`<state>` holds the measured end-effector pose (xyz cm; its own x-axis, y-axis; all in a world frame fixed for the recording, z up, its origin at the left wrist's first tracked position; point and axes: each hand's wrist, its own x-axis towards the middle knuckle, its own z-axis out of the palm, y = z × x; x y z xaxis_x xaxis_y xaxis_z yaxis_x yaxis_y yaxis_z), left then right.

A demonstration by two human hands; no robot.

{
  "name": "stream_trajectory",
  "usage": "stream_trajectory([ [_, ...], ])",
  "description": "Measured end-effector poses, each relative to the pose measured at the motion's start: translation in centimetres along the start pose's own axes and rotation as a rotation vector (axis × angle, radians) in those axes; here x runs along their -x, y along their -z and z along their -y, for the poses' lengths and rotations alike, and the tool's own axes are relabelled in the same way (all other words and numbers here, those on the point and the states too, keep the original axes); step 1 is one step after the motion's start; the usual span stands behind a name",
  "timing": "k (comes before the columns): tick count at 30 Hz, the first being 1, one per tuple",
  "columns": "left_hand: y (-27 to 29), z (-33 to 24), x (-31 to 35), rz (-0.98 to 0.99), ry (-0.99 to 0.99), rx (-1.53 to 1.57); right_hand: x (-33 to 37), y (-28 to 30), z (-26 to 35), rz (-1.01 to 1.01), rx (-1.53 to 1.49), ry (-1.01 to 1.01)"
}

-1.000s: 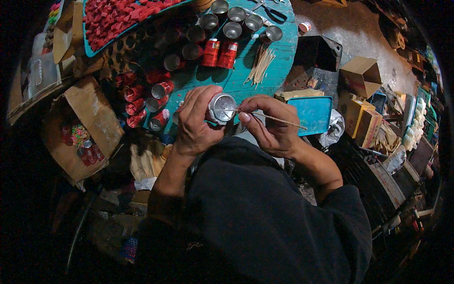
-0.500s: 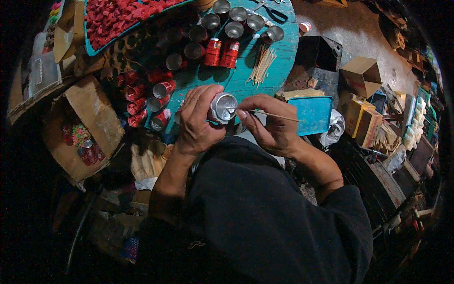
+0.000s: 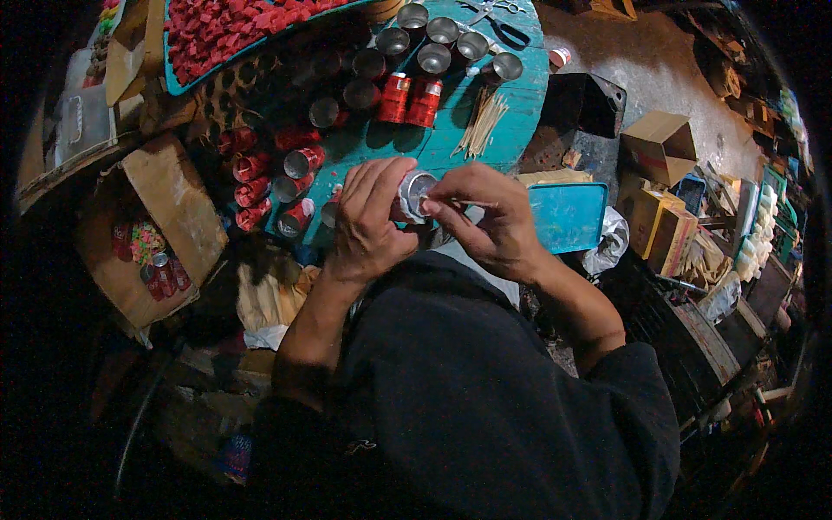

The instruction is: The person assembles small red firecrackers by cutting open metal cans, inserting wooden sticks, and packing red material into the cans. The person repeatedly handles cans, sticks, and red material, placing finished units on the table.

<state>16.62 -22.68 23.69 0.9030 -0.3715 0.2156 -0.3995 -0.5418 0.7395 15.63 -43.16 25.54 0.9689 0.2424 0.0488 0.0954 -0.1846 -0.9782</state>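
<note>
1. The left hand [image 3: 374, 211] grips a red-and-silver metal can [image 3: 417, 185], wrapping its side; the can sits in front of the person's dark shirt [image 3: 485, 364], its round silver end turned up.
2. The right hand [image 3: 484, 215] is closed in a pinch at that end, apparently on a thin, pale wooden stick [image 3: 465, 204], mostly hidden by the fingers.
3. The work on this can looks unfinished, since both hands are on it. How much of its end is worked cannot be told, because the fingertips cover part of it.
4. On the teal-painted wooden table [image 3: 523, 102], a cluster of open, grey-metal cups [image 3: 434, 58] appears already cut; two red cylindrical cans [image 3: 408, 100] stand side by side below them, and more red cans with open silver ends [image 3: 303, 161] lie to the left. Whether any of these await the same handling is unclear.
5. A loose bundle of thin, pale sticks [image 3: 483, 123] lies beyond the right hand, near black-handled metal scissors [image 3: 510, 33].
6. A blue rectangular tray [image 3: 568, 217] sits just beside the right hand and limits room there; the lying cans crowd the left hand's side.
7. A brown cardboard box [image 3: 186, 195] stands open farther left.
</note>
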Motion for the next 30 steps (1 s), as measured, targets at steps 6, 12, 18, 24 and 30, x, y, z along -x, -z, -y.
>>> stream_trajectory([
  [6, 0.2, -0.3, 0.3, 0.036, 0.062, 0.005, 0.6, 0.2, 0.2, -0.164, -0.147, -0.078],
  [12, 0.4, -0.6, 0.1, 0.055, 0.037, -0.005, -0.1, 0.1, 0.3, 0.018, -0.078, -0.161],
  [18, 0.3, -1.2, 0.4, 0.033, 0.068, 0.011, 0.2, 0.5, 0.4, -0.049, -0.147, -0.153],
  [24, 0.1, -1.4, 0.5, 0.048, 0.135, 0.073, -0.1, 0.0, 0.1, 0.0, -0.069, -0.174],
  [30, 0.3, -2.1, 0.5, 0.007, 0.175, 0.188, -0.2, 0.5, -0.6, 0.0, -0.065, -0.131],
])
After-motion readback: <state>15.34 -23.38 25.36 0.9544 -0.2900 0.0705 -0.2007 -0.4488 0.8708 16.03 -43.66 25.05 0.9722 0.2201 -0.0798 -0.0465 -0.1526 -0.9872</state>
